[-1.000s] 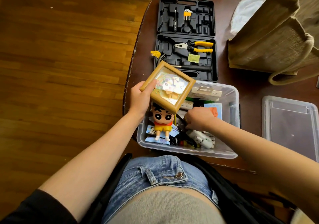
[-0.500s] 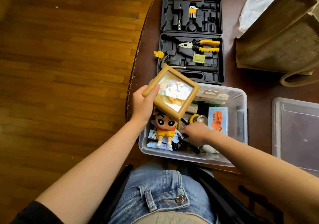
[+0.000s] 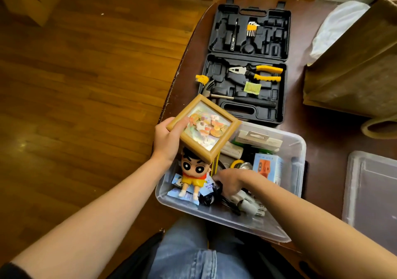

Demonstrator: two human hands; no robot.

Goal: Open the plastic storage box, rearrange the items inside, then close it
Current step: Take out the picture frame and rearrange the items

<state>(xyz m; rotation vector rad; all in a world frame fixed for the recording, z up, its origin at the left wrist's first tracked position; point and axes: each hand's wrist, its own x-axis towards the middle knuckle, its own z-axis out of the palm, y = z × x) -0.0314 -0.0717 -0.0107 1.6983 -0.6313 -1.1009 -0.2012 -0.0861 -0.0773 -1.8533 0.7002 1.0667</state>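
My left hand [image 3: 165, 141] grips a small wooden picture frame [image 3: 204, 128] by its left corner, thumb lying on the front edge, fingers curled behind; the frame is tilted, held above the left end of the box, glass toward the camera. My right hand [image 3: 231, 182] is down inside the clear plastic storage box [image 3: 299, 149], knuckles up, fingers curled into the clutter at lower centre of the frame; whether they pinch anything I cannot tell, the fingertips are hidden. The box sits open at the near edge of the dark table [image 3: 322, 132], centre-right of the frame, just above my lap. Directly under the frame, a cartoon boy figurine [image 3: 192, 175] in red shirt and yellow shorts stands in the box's left end, on blue printed packets [image 3: 175, 191]. Near my right hand: black cables [image 3: 207, 199], a white object [image 3: 245, 202] at the near wall, a pale blue carton [image 3: 267, 168] with an orange print upright to the right, a white flat package [image 3: 260, 140] along the far wall. The box's clear lid [image 3: 373, 197] lies flat on the table at the right edge of the frame, apart from the box. Beyond the box, upper centre, a black tool case [image 3: 247, 63] lies open, holding yellow-handled pliers [image 3: 255, 73], a hammer [image 3: 236, 99] and yellow hex keys [image 3: 251, 29]. A brown burlap bag [image 3: 354, 63] stands upper right, with white plastic [image 3: 335, 27] behind it. Wooden floor [image 3: 86, 74] fills the left.
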